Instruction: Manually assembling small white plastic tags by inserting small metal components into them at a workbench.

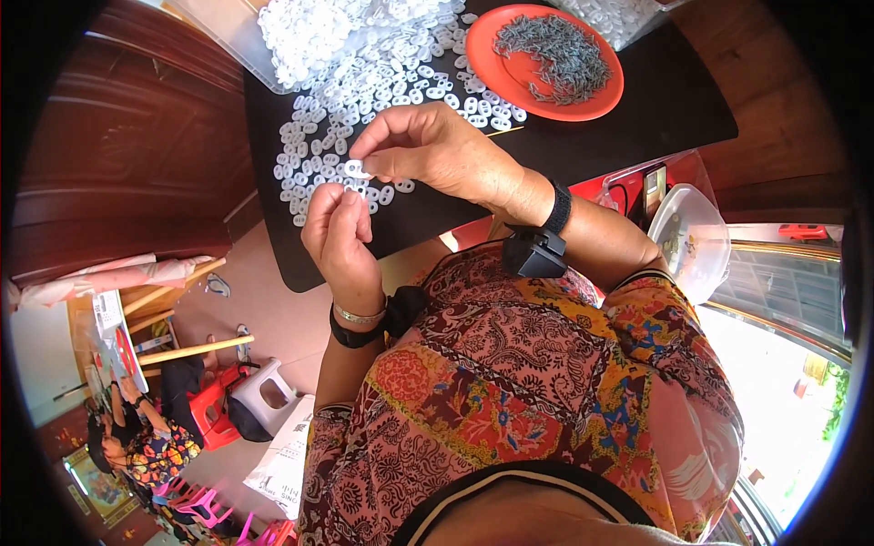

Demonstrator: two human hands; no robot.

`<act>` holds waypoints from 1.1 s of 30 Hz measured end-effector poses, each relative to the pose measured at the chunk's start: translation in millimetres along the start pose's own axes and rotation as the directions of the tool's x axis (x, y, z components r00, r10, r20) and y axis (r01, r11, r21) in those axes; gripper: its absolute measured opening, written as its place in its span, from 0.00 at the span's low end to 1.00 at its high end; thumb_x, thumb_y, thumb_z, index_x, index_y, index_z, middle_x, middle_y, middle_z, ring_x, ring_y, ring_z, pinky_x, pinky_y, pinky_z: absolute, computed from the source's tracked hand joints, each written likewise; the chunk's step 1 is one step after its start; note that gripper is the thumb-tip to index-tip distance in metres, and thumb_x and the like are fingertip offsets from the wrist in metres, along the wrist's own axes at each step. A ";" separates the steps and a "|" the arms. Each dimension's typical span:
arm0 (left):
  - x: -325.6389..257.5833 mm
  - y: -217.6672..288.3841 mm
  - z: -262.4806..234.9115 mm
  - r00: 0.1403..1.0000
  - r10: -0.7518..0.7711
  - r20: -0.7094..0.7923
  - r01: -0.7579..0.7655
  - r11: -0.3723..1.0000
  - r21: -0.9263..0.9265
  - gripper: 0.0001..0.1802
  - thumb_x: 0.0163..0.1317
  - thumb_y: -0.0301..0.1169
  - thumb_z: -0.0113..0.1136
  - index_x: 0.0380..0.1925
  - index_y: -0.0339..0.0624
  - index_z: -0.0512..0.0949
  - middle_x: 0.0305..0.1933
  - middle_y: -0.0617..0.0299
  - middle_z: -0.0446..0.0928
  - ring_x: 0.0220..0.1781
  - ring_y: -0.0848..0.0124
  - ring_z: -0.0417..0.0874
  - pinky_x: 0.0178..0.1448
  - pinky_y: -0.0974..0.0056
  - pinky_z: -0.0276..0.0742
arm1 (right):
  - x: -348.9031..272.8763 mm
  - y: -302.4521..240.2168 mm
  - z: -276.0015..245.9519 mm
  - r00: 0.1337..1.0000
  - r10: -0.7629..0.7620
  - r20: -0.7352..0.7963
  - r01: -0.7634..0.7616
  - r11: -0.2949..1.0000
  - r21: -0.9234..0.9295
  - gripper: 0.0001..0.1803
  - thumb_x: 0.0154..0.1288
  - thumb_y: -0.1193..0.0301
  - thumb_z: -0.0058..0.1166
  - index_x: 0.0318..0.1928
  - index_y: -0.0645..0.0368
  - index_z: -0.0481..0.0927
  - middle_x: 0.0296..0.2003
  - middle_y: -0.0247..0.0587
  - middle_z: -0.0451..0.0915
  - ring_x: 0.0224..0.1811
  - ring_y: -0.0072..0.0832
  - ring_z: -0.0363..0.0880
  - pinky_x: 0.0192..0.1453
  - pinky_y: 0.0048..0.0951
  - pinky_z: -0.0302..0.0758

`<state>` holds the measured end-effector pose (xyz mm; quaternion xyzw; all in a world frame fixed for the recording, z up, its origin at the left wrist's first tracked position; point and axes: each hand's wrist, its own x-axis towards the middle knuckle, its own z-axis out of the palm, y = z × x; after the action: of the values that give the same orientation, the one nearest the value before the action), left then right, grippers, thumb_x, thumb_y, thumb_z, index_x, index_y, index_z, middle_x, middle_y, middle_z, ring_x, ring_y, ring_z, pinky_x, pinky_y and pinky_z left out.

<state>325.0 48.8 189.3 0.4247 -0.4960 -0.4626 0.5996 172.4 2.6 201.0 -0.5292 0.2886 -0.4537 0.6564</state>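
Note:
Between the thumb and forefinger of my right hand [437, 150] is a small white plastic oval piece [356, 169] with holes in it. Just below it, my left hand [341, 232] pinches a similar small white piece, mostly covered by the fingertips. The two hands nearly meet over the near left part of the dark table [314, 259]. Many more white plastic pieces [314, 164] lie loose under and beyond my hands. To the right of the heap stands an orange-red plate [487, 68] with a pile of small grey metal parts [555, 55] on it.
A clear container [237, 45] at the far left spills white pieces onto the table. A thin yellow stick [506, 131] lies near the plate. Beside my right arm is a translucent tub [696, 246]. At lower left, another person [159, 446] works near stools [264, 396] and a white sack [287, 455].

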 end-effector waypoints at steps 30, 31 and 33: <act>31.6 26.7 59.8 0.963 0.081 0.256 -0.039 0.986 -0.164 0.09 0.65 0.27 0.49 0.25 0.40 0.68 0.19 0.73 0.62 0.20 0.85 0.58 0.23 0.77 0.53 | -36.6 -58.5 -20.1 0.943 -0.301 -0.141 0.256 0.928 -0.270 0.11 0.62 0.79 0.56 0.46 0.63 0.78 0.37 0.32 0.79 0.40 0.18 0.78 0.46 0.20 0.75; 33.4 29.1 65.9 0.958 0.096 0.269 -0.047 0.982 -0.183 0.09 0.65 0.27 0.49 0.25 0.40 0.68 0.19 0.73 0.62 0.20 0.85 0.58 0.23 0.77 0.53 | -39.8 -62.9 -22.5 0.943 -0.286 -0.171 0.240 0.938 -0.250 0.12 0.62 0.79 0.56 0.47 0.63 0.77 0.37 0.32 0.79 0.40 0.18 0.78 0.46 0.20 0.75; 36.8 30.7 75.9 0.948 0.109 0.300 -0.052 0.980 -0.192 0.09 0.65 0.27 0.49 0.24 0.41 0.67 0.19 0.73 0.62 0.20 0.85 0.59 0.23 0.77 0.54 | -38.2 -63.5 -30.4 0.920 -0.360 -0.156 0.311 0.911 -0.270 0.12 0.63 0.80 0.55 0.47 0.64 0.76 0.38 0.33 0.79 0.41 0.19 0.78 0.46 0.20 0.76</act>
<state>257.1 15.5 237.6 0.2701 -0.5566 -0.5417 0.5691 111.7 22.1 249.6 -0.5974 0.3110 -0.5732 0.4667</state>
